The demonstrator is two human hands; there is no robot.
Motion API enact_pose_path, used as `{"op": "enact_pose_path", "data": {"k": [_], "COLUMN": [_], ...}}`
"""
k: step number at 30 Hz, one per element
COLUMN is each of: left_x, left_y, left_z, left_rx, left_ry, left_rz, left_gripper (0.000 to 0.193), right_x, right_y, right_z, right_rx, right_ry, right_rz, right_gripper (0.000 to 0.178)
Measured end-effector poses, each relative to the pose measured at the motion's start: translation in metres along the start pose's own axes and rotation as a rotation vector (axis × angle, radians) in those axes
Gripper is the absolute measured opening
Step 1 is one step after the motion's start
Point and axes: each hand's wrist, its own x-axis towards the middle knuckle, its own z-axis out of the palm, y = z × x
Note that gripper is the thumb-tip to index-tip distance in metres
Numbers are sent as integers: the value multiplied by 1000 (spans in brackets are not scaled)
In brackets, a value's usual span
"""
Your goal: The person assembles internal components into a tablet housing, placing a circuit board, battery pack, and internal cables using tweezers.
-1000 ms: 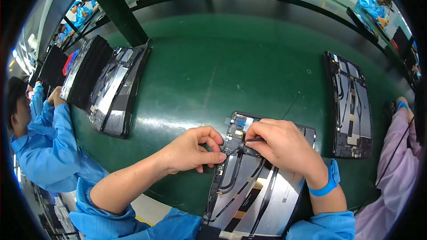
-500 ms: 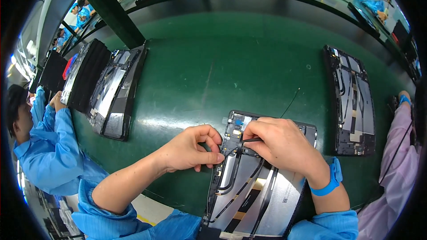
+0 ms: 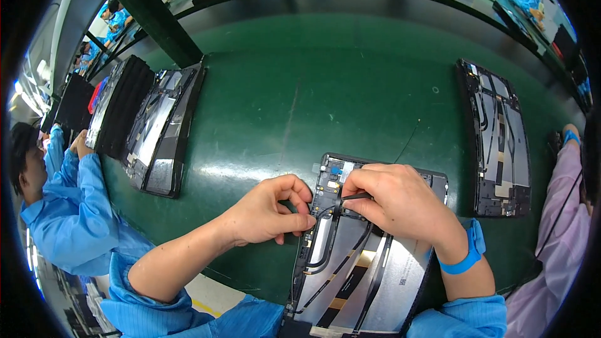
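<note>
My right hand (image 3: 400,203) is curled down over the upper part of the opened tablet back (image 3: 363,250), thumb and forefinger pinched on a thin dark tool (image 3: 355,196) whose tip points left toward the small parts near the top left corner of the panel. My left hand (image 3: 269,213) sits just beside that edge, fingers bent, the tips pressing against the frame and perhaps nipping the end of a black cable (image 3: 332,263); I cannot tell for sure whether anything is actually between them. The panel lies flat on the green table (image 3: 313,87), right in front of me, its silver shielding and black cables exposed. What worries me is the tool tip: if it slips off the little connector it could scratch the board or lever a thin cable out of its seat, and my left fingers are close enough to be poked. Pressing too hard on the frame edge could also make the whole panel skid on the smooth table. Further out, another opened tablet (image 3: 501,138) lies to the right, a stack of panels (image 3: 156,125) stands to the left, and a person in a blue coat (image 3: 69,213) works beside it. Compared with a second ago, both hands sit on nearly the same spot; the grip has barely changed, only the fingers have shifted slightly.
</note>
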Motion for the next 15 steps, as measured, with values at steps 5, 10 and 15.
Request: {"op": "enact_pose_path", "data": {"k": [5,10,15], "left_x": [-1,-2,-3], "left_y": [-2,0,-4], "left_z": [4,7,6], "left_rx": [-14,23,13], "left_ry": [44,76,82], "left_rz": [20,30,52], "left_gripper": [27,23,27], "right_x": [0,0,-2], "right_y": [-1,-2,-12], "right_z": [-1,-2,1], "right_rx": [-4,-20,-57], "right_ry": [-9,-18,42], "right_rz": [0,24,90], "right_gripper": [12,13,14]}}
